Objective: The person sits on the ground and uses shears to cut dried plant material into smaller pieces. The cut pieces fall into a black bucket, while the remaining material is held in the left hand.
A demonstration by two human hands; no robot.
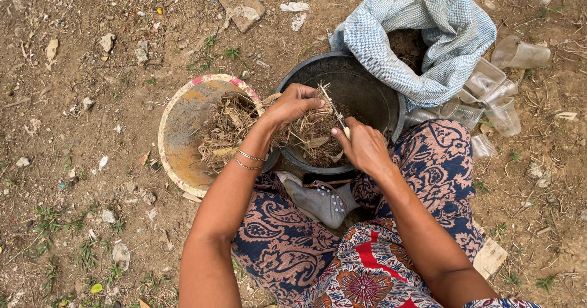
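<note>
Down over the black basin (361, 88) both my hands are at work. My left hand (293, 104) is closed around a bunch of dry plant stalks (306, 133), fingers curled together on them at the near rim of the basin, with two thin bangles (249, 159) on that wrist. My right hand (362, 146) has its fingers clamped on the handle of a small knife (335, 113), whose thin blade points up and away from me and meets the stalks just beside my left fingertips. More dry stalks and leaf scraps lie inside the basin under my hands. Touching the basin on its left is a pale round bowl with a pink rim (183, 130), holding another heap of dry plant fibre (223, 133). Behind the basin, leaning on its far edge, sits a blue-and-white woven sack (428, 39), its mouth open and dark soil showing inside. Just right of the sack lie several clear plastic cups (495, 100) on the bare dirt ground (92, 161). My knees in patterned cloth frame the near side.
</note>
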